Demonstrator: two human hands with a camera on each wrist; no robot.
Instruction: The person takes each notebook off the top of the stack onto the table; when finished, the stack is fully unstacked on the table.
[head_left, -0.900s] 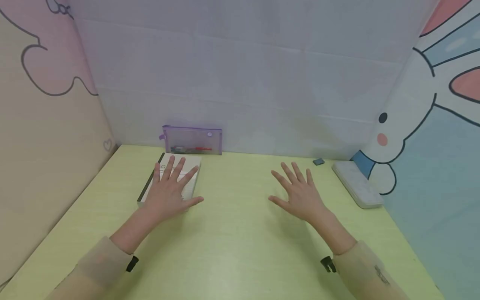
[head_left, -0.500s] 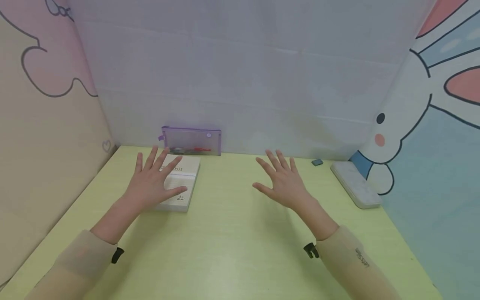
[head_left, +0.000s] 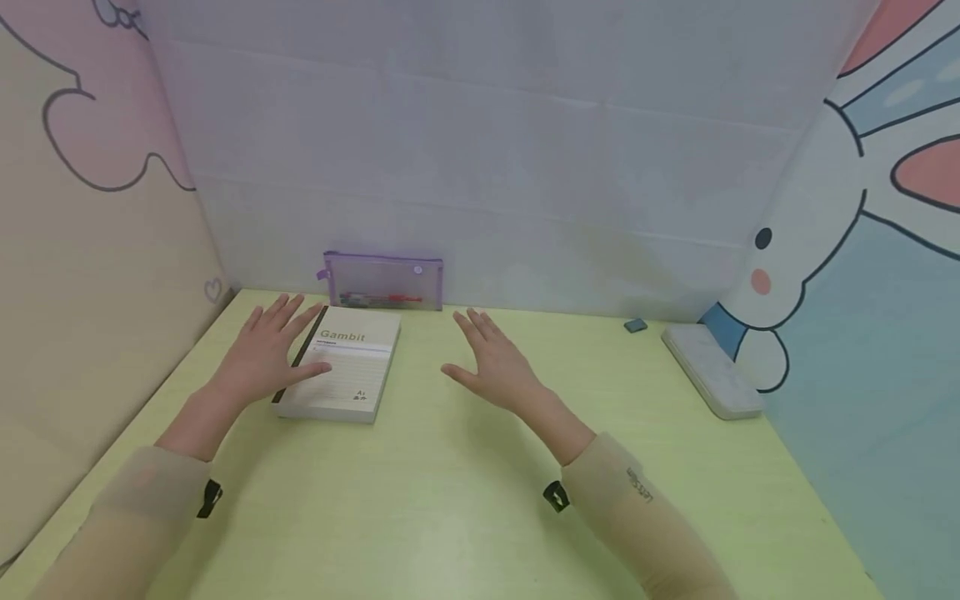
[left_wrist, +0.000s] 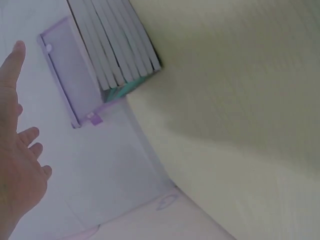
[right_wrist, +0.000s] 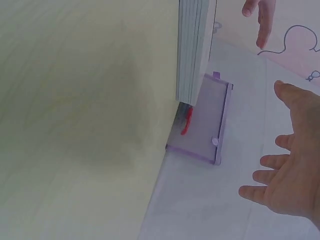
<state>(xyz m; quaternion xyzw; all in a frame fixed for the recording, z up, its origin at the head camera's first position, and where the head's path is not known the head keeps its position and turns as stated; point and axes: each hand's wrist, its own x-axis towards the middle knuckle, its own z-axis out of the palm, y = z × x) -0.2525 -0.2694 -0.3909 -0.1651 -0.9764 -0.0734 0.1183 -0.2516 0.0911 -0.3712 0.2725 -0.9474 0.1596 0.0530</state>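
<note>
A thick stack of white notebooks (head_left: 348,362), the top one with "Gambit" on its cover, lies on the left part of the table. Its layered page edges (left_wrist: 117,42) show in the left wrist view. My left hand (head_left: 258,354) hovers by the stack's left side, thumb over the cover and fingers spread. To the right of the stack, my right hand (head_left: 498,367) is held above the table with straight fingers, apart from the notebooks. Neither hand holds anything. Behind the stack, a purple-edged clear pencil case (head_left: 386,279) leans on the back wall with several pens inside.
At the far right lies a pale grey oblong case (head_left: 711,371) against the side wall. A small dark blue block (head_left: 635,325) sits near the back edge. Printed fabric walls enclose the yellow-green table (head_left: 450,517) at the back and both sides.
Both hands have moved left. The left hand has shifted from over the notebooks to their left side, uncovering the cover, and the right hand has come closer to the stack.
</note>
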